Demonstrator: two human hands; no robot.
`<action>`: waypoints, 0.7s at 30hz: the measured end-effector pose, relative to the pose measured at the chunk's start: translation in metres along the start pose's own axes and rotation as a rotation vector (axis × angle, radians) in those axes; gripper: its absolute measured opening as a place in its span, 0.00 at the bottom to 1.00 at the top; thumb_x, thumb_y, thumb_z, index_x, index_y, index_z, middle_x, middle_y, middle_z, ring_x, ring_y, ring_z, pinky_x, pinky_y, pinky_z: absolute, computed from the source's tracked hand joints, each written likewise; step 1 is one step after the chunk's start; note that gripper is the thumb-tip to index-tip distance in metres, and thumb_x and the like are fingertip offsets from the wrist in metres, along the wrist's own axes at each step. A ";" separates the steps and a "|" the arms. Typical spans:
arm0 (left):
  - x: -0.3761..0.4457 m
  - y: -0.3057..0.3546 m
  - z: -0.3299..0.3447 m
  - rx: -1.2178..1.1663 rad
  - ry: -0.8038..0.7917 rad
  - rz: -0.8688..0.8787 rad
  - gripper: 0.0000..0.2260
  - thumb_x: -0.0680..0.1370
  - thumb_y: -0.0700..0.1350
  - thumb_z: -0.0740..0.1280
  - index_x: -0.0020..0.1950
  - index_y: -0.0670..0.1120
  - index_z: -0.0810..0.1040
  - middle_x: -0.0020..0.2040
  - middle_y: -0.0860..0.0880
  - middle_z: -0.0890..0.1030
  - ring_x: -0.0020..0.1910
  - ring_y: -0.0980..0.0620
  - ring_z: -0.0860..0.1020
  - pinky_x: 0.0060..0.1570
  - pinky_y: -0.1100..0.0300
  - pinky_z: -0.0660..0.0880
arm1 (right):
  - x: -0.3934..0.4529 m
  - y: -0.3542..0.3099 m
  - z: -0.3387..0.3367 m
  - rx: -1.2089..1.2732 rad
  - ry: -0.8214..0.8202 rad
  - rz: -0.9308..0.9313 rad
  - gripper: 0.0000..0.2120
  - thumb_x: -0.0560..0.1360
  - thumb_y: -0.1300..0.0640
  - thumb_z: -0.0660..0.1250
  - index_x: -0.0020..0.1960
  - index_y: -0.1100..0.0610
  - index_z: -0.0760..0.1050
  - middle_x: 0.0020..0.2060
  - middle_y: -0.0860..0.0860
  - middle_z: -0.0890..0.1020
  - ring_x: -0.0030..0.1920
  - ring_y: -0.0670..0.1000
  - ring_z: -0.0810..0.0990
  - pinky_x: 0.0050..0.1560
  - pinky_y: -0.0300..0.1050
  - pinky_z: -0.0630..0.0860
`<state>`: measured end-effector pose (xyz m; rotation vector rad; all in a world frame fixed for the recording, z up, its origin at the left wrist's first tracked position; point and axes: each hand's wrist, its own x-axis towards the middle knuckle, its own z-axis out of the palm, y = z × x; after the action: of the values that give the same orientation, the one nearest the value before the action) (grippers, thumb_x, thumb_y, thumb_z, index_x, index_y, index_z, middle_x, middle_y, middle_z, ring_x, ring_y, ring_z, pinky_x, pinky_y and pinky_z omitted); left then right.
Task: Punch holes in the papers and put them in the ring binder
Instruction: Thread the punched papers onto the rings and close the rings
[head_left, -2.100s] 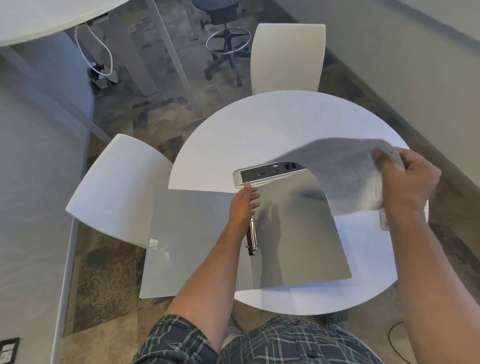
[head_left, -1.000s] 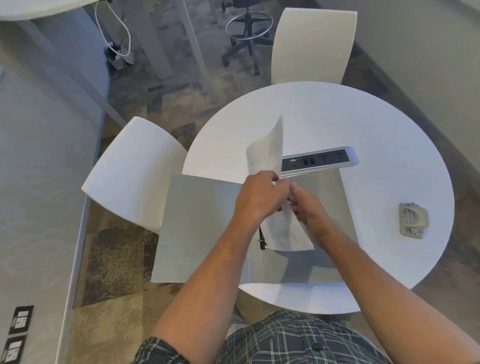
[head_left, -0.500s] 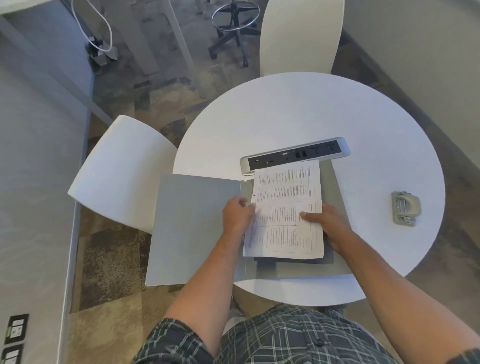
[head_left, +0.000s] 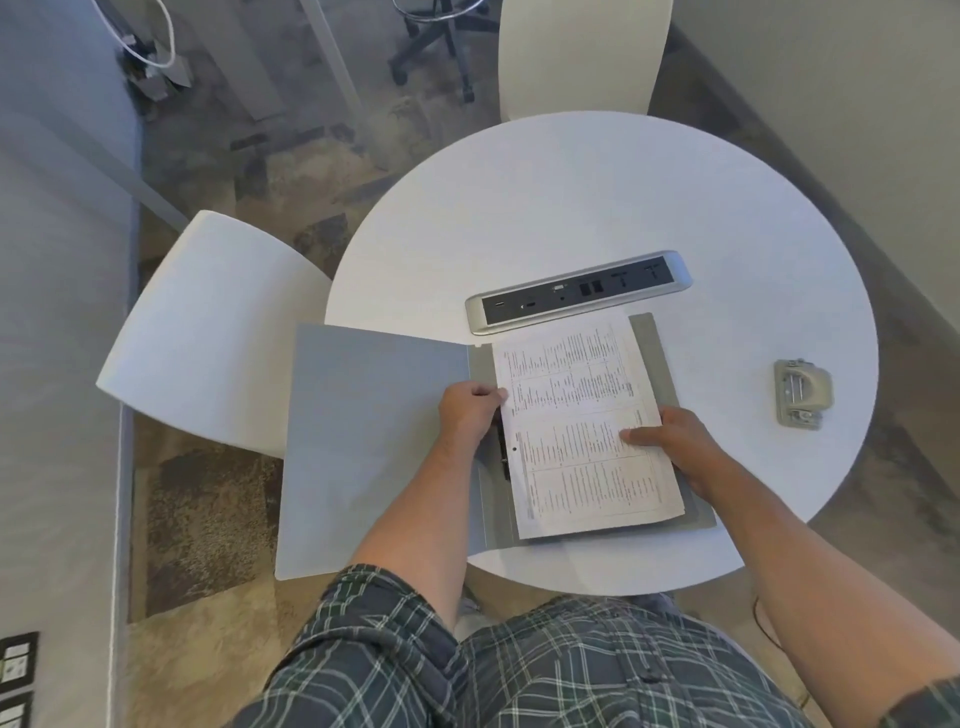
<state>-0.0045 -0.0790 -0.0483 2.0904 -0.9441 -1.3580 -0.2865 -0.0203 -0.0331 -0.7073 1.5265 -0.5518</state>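
A grey ring binder (head_left: 374, 441) lies open on the round white table (head_left: 597, 197), its left cover hanging past the table edge. A printed paper (head_left: 582, 415) lies flat on the binder's right half, with a punched hole visible at its left edge beside the dark rings (head_left: 503, 452). My left hand (head_left: 470, 415) rests at the paper's left edge over the upper ring, fingers curled on the sheet's edge. My right hand (head_left: 675, 441) presses flat on the paper's right side. A grey hole punch (head_left: 801, 392) sits apart at the table's right.
A silver power and data strip (head_left: 579, 296) is set into the table just beyond the binder. White chairs stand at the left (head_left: 208, 332) and at the far side (head_left: 582, 52). A wall runs along the right, and an office stool stands on the carpet beyond.
The paper was carried from the right, held upright over the binder by both hands, then laid flat on the right half. Both hands now hold it down there.
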 end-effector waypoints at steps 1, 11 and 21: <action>0.001 0.002 0.001 0.018 -0.006 -0.001 0.03 0.77 0.44 0.75 0.45 0.45 0.85 0.47 0.48 0.87 0.47 0.48 0.83 0.48 0.56 0.80 | -0.001 0.001 0.000 0.001 0.008 0.000 0.11 0.74 0.65 0.74 0.55 0.57 0.82 0.49 0.53 0.89 0.49 0.57 0.88 0.48 0.53 0.83; 0.012 0.011 0.010 0.043 -0.077 -0.031 0.07 0.76 0.40 0.76 0.38 0.44 0.81 0.45 0.44 0.86 0.37 0.49 0.82 0.45 0.53 0.81 | -0.002 0.013 -0.007 0.032 0.088 -0.028 0.10 0.74 0.63 0.75 0.56 0.59 0.83 0.47 0.54 0.89 0.43 0.55 0.89 0.40 0.48 0.83; 0.010 0.017 0.007 0.098 -0.201 -0.091 0.07 0.75 0.38 0.77 0.50 0.36 0.83 0.45 0.44 0.85 0.34 0.51 0.82 0.24 0.68 0.70 | -0.007 0.034 -0.012 0.063 0.071 -0.018 0.11 0.75 0.60 0.76 0.57 0.58 0.83 0.48 0.53 0.89 0.46 0.56 0.89 0.49 0.55 0.84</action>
<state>-0.0125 -0.0978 -0.0455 2.1209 -1.0254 -1.6239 -0.3022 0.0071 -0.0515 -0.6594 1.5630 -0.6412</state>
